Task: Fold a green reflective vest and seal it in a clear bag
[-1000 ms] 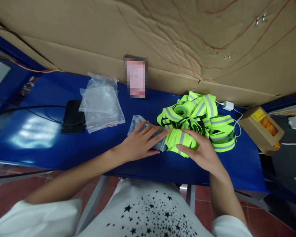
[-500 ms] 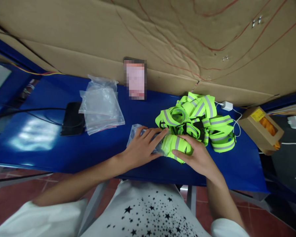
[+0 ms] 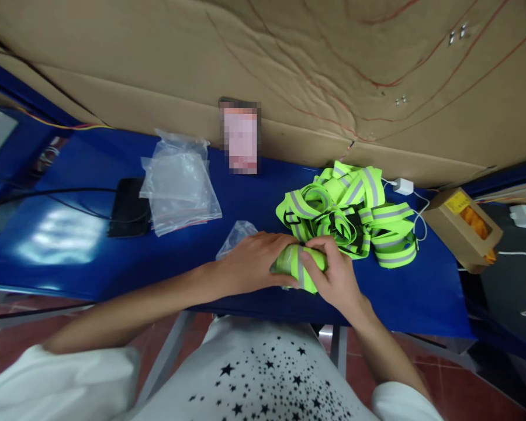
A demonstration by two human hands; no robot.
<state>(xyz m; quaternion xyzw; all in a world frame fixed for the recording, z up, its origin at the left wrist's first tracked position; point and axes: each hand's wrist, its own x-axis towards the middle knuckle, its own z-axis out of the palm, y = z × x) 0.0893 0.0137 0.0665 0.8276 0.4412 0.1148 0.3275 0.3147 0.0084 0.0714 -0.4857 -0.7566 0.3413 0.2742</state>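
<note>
A rolled neon-yellow reflective strap (image 3: pixel 301 270) with grey stripes lies between my hands, its left end inside a clear plastic bag (image 3: pixel 238 235). My left hand (image 3: pixel 255 261) is closed around the bag and that covered end; part of the bag sticks out behind the fingers. From the right, my right hand (image 3: pixel 336 279) grips the other end of the roll with thumb and fingers. Just behind my hands lies a heap of similar reflective straps (image 3: pixel 353 190), some coiled, with black parts among them.
On the blue table (image 3: pixel 184 266), a stack of clear zip bags (image 3: pixel 179 187) lies left of centre beside a black phone-like device (image 3: pixel 129 207) with cables. A blurred-out phone (image 3: pixel 241 137) leans on the cardboard wall. At right are a white plug (image 3: pixel 403 186) and a cardboard box (image 3: pixel 460 231).
My right hand has moved left with the rolled strap, and more of the roll is in the bag. My left hand has wrapped further around the bagged end.
</note>
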